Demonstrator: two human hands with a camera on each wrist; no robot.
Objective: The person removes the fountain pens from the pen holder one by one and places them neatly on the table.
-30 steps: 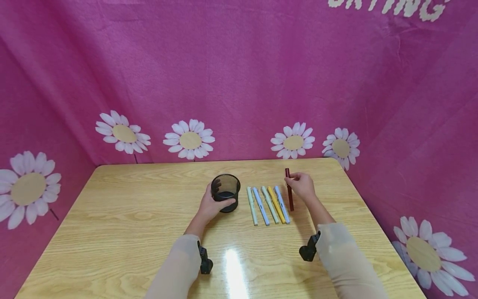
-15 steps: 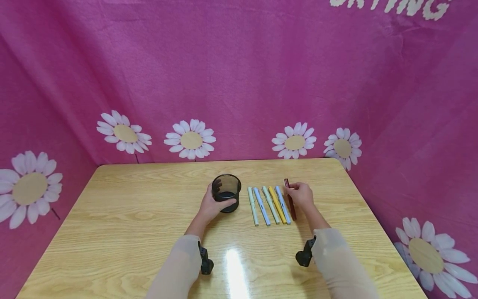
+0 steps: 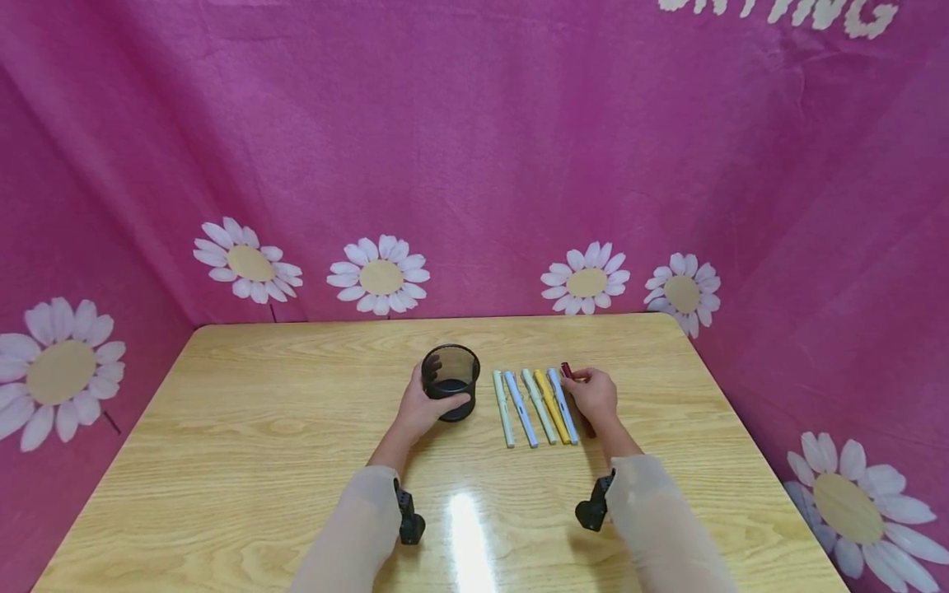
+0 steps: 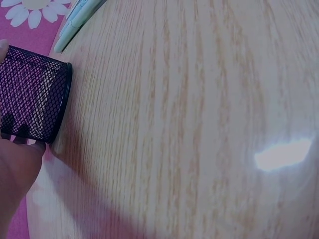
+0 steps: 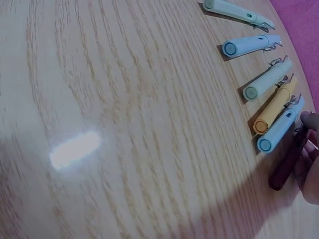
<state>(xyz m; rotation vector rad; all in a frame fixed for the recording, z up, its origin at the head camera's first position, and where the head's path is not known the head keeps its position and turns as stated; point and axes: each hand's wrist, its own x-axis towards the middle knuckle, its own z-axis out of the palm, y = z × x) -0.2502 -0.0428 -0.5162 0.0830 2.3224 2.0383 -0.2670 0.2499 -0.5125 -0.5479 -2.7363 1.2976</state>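
My left hand (image 3: 424,407) grips a black mesh pen cup (image 3: 461,395), its thumb across the front; the cup stands upright on the table. In the left wrist view the mesh wall (image 4: 35,94) shows beside the fingers. My right hand (image 3: 597,395) pinches a dark red pen (image 5: 289,162) at the right end of a row of pens. Close beside it lies a blue pen (image 3: 561,405), then a yellow pen (image 3: 552,405). Further left are a pale green pen (image 3: 538,405), another blue pen (image 3: 521,408) and a light green pen (image 3: 503,408). Fingers hide much of the red pen.
The wooden table (image 3: 282,428) runs back to a pink curtain (image 3: 474,165) printed with white daisies. A black wrist camera (image 3: 593,504) sits at the right sleeve, another camera (image 3: 409,515) at the left. Light glares off the tabletop near the front.
My right hand has brought the red pen down and toward me, slightly left, alongside the row's right-hand blue pen. The left hand and cup have stayed in place.
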